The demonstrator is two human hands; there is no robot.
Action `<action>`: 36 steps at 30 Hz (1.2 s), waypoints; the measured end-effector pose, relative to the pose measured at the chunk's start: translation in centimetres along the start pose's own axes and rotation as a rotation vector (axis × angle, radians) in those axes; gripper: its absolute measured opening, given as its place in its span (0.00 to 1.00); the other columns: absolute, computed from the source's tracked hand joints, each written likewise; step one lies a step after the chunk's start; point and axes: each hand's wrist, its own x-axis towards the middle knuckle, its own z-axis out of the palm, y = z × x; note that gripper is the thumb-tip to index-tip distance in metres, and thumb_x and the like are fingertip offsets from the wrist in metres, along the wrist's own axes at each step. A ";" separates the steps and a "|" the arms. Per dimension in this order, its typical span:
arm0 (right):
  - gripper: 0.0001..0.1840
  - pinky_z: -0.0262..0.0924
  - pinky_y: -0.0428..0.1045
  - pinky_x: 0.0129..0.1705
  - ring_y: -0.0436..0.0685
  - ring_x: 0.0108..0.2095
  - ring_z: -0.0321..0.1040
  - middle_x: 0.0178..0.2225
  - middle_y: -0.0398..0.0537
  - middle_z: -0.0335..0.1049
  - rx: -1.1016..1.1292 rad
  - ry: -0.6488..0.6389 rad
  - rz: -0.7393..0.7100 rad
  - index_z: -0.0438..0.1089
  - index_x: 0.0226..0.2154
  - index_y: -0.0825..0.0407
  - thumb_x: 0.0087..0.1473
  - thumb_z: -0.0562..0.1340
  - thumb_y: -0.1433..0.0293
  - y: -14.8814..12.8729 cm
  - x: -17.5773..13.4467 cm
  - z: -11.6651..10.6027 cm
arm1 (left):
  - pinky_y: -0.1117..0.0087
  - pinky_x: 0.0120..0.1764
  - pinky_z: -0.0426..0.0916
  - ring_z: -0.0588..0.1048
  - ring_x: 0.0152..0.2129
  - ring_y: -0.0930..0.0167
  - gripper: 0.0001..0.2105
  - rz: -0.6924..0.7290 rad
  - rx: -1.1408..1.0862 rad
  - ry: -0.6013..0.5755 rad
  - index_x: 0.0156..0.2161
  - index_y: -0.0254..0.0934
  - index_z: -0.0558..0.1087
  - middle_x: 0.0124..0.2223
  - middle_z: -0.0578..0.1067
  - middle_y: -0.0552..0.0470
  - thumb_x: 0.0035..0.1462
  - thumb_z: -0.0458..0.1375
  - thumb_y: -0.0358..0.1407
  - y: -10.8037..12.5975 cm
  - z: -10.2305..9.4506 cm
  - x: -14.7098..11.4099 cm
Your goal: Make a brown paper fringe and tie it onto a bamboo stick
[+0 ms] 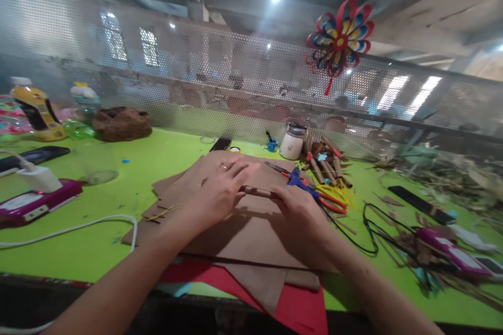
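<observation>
A thin, dark brown rolled paper tube (257,192) spans the gap between my two hands, just above a stack of brown paper sheets (251,241). My left hand (223,188) grips its left end, fingers bent over it and thumb below; a ring shows on one finger. The other end sits pinched in my right hand (296,207). Close beyond the right hand lie a blue glue gun (301,180) and orange-handled scissors (333,203), partly overlapping. Red paper (302,306) pokes out from under the stack at the table's front edge.
Bundled brown paper rolls (324,165) lie beside a white jar (293,141) at the back. Purple power strips (68,188) sit at both sides, with a white cable (98,220) and a black cable (367,225). A clear cup (94,165) stands left. A perforated screen (236,78) borders the table.
</observation>
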 end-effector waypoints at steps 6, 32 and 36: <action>0.24 0.61 0.54 0.41 0.60 0.40 0.66 0.42 0.55 0.70 0.076 0.129 0.125 0.56 0.55 0.53 0.55 0.56 0.72 0.5 -0.8 0.7 | 0.63 0.46 0.66 0.72 0.41 0.66 0.11 -0.370 -0.338 0.398 0.44 0.37 0.72 0.42 0.75 0.48 0.56 0.53 0.31 3.2 -1.0 -0.2; 0.25 0.67 0.53 0.38 0.55 0.30 0.72 0.33 0.48 0.74 1.206 0.137 0.472 0.62 0.48 0.54 0.47 0.64 0.65 -3.0 2.8 -0.3 | 0.71 0.32 0.65 0.71 0.26 0.74 0.09 -0.781 -1.667 0.209 0.30 0.31 0.75 0.29 0.75 0.51 0.46 0.65 0.36 2.4 3.4 3.9; 0.24 0.67 0.52 0.33 0.54 0.27 0.70 0.28 0.46 0.70 1.053 0.272 0.430 0.61 0.49 0.56 0.50 0.62 0.65 -3.5 4.1 0.6 | 0.72 0.31 0.63 0.71 0.26 0.73 0.08 -0.743 -1.692 0.145 0.31 0.32 0.76 0.30 0.76 0.49 0.46 0.64 0.36 1.9 3.3 3.9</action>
